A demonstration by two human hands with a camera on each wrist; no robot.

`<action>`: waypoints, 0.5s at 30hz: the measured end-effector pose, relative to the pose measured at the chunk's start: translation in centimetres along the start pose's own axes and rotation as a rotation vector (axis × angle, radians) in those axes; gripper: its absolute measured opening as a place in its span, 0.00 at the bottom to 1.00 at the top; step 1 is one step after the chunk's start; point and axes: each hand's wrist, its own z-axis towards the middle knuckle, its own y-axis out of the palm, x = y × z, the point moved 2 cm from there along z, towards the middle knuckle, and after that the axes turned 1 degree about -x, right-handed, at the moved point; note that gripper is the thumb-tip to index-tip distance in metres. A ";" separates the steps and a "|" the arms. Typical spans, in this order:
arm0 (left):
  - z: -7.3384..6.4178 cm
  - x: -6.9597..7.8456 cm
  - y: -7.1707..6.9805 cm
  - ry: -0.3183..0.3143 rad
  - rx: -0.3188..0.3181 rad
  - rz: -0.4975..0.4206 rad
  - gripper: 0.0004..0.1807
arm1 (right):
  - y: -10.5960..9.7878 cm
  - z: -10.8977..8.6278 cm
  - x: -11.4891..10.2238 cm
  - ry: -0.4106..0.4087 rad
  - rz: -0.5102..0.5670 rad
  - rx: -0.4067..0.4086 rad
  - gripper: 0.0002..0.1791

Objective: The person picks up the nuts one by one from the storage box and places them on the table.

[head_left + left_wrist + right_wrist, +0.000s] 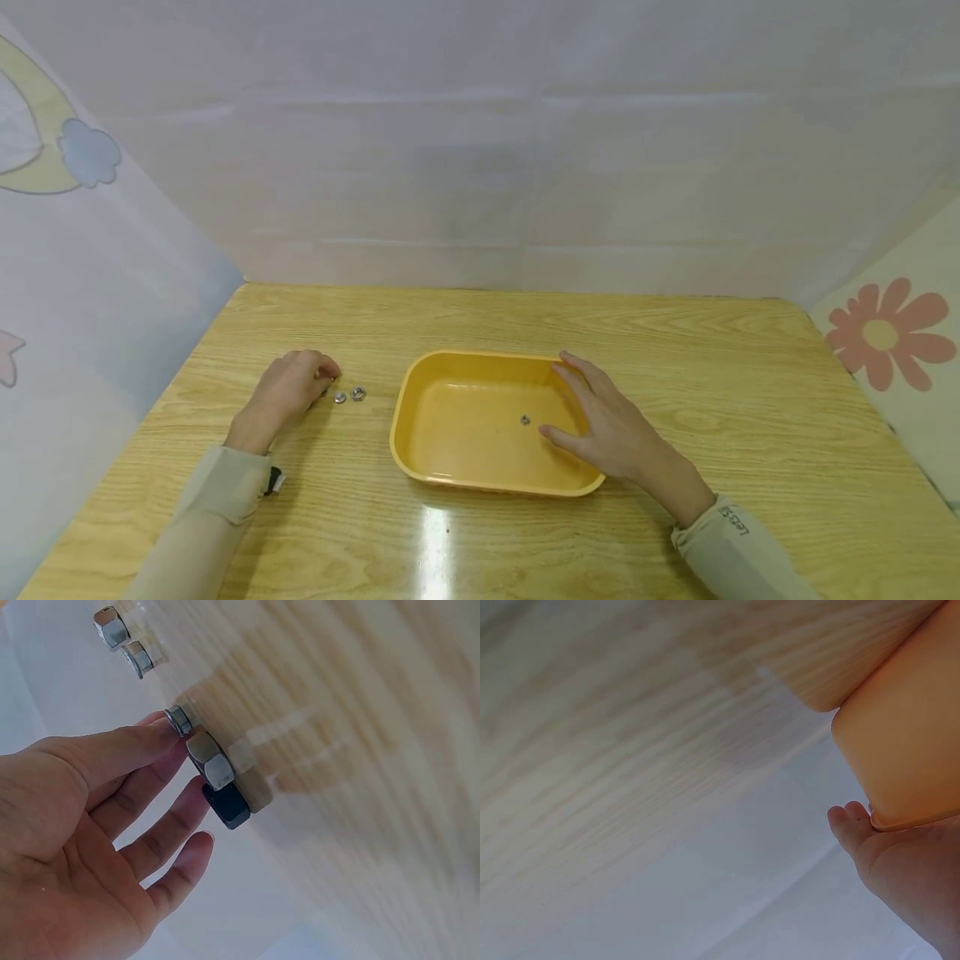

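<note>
My left hand (288, 387) is at the left of the table, its thumb and index fingertips pinching a small silver flange nut (178, 720). Close by the fingers, in the left wrist view, stand a larger silver hex nut (211, 760) and a black nut (226, 805). Farther along are another flange nut (340, 397) and a hex nut (358, 392). My right hand (611, 425) rests over the right rim of a yellow plastic tray (431, 479), fingers extended and thumb pointing inward. Inside the tray lies one small nut (525, 420).
The wood-grain table (750, 400) bears the tray near its middle. A pale cloth backdrop (480, 208) rises along the back edge, with printed panels at both sides. A small dark tag (274, 479) shows by the left cuff.
</note>
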 end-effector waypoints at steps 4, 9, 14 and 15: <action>-0.1 0.0 0.0 -0.006 -0.014 -0.010 0.10 | 0.1 -0.1 0.0 -0.001 -0.002 -0.001 0.47; -0.2 0.2 -0.3 -0.006 -0.002 -0.033 0.11 | 0.0 -0.1 0.0 0.003 -0.006 0.000 0.47; -0.4 0.6 -0.9 -0.009 0.006 -0.060 0.15 | 0.0 -0.1 0.0 0.002 -0.006 0.001 0.47; -0.5 0.8 -0.9 -0.011 0.007 -0.068 0.15 | 0.0 -0.1 0.0 0.001 -0.006 0.001 0.47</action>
